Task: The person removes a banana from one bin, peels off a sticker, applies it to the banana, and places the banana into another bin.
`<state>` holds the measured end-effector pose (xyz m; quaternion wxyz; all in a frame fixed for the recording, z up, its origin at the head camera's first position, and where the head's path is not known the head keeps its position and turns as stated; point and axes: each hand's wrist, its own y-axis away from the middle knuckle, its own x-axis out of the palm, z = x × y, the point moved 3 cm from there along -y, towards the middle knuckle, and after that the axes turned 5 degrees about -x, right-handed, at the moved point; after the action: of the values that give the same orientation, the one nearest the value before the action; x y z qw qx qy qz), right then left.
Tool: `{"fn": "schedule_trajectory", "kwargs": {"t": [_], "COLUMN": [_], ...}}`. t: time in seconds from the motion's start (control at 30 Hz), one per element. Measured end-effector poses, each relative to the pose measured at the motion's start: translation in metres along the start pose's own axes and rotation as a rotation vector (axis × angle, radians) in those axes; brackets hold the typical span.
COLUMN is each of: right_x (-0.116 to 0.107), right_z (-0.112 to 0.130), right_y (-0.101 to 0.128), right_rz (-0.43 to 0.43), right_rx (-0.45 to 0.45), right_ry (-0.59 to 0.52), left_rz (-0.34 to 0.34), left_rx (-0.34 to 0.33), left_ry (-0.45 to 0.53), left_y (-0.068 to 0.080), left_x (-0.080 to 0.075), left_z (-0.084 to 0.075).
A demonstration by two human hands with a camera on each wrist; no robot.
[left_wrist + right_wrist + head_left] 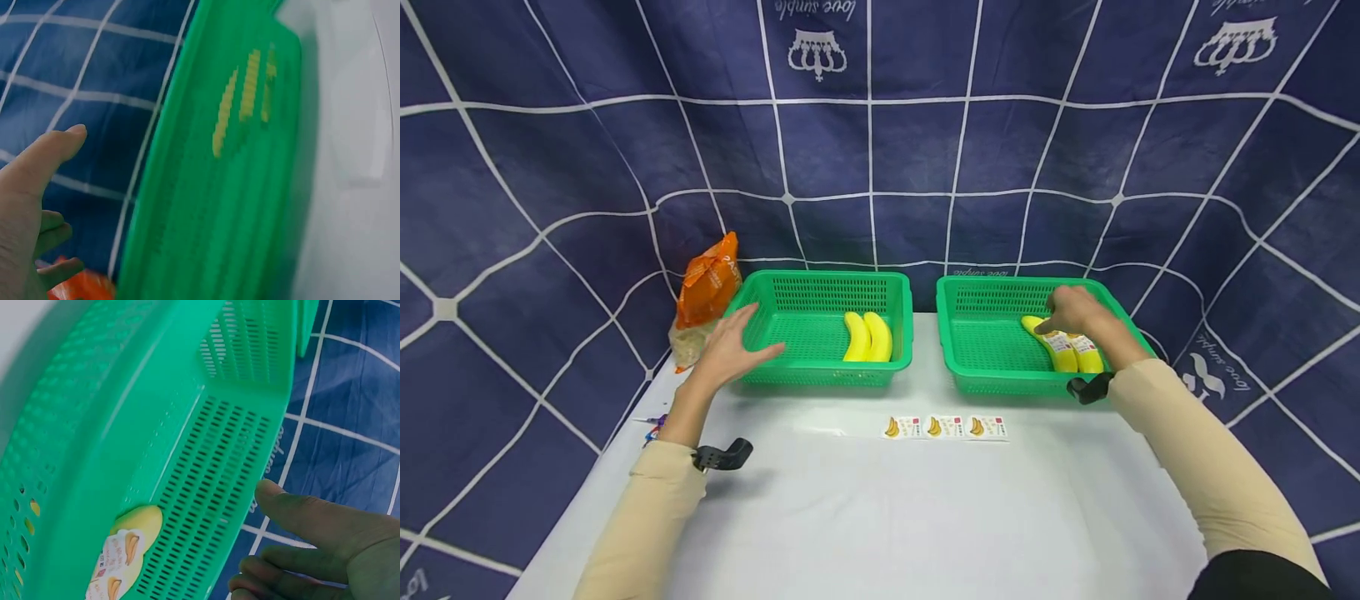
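My left hand hovers by the left end of a green plastic basket, thumb and fingers spread, holding nothing. Two yellow bananas lie side by side at that basket's right end; they look blurred in the left wrist view. Over a second green basket on the right is my right hand, its fingers loose and nothing between them. Beneath it lie two bananas bearing white labels with banana pictures. The hand partly covers them in the head view.
On the white table, a row of three banana stickers lies in front of the baskets. An orange plastic bag stands beside the left basket. Small blue and purple items lie at the left edge. A navy checked curtain hangs behind.
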<state>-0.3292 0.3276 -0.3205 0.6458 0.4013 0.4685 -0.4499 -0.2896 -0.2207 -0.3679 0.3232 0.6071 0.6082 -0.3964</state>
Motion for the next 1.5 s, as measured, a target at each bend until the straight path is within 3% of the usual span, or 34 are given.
{"fn": "schedule_trajectory", "kwargs": {"t": [0.23,0.4,0.57,1.03,1.5], "right_x": [0.006,0.007,0.009,0.015,0.012], "right_z": [0.010,0.015,0.020,0.029,0.087], "right_y": [0.005,0.009,0.010,0.006,-0.026], "right_rz": [-0.005,-0.004,0.004,0.045,0.061], "right_rx": [-0.027,-0.024,-0.024,-0.037,-0.142], "right_ry": [0.030,0.016,0.014,0.035,0.035], "left_rz": [0.031,0.056,0.050,0.015,-0.029], "left_rx": [-0.121,-0.164,-0.158,-0.181,-0.160], "left_ry": [0.041,0.059,0.165,0.316,0.332], "left_y": [0.002,0.000,-0.003,-0.005,-0.003], "left_x": [0.000,0.008,0.015,0.021,0.022], "left_z": [0.047,0.064,0.074,0.079,0.080]}}
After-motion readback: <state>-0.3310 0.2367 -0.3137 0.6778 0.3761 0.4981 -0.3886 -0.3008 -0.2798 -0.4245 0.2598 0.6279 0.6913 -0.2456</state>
